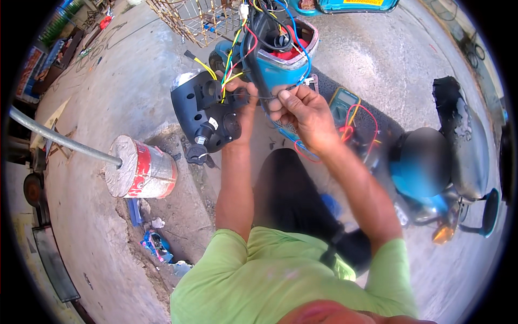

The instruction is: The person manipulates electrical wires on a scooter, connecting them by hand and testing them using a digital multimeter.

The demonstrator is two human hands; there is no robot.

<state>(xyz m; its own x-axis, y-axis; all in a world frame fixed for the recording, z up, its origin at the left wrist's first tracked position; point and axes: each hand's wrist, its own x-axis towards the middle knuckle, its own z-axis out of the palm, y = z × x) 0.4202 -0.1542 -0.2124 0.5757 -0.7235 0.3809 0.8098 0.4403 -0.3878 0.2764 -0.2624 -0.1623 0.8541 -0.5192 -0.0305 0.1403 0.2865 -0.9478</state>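
My left hand (246,108) is closed at the edge of a black plastic panel (186,102), its fingers partly hidden behind it. An ignition lock (202,134) with a key sits in the panel's lower part. Yellow wires (206,67) rise from the panel beside my fingers. Thumb and fingers of my right hand (307,113) pinch a thin dark wire (261,96), which stretches across toward my left hand. Just beyond both hands stands the blue scooter front body (280,70), with black, blue and red wires hanging over its open top.
A multimeter (343,102) with red and yellow leads lies right of my right hand. At left, a paint-stained bucket (141,167) holds a metal pole (65,141). A wire basket (194,19) is at the far side. Scooter parts with a mirror (490,213) stand at right.
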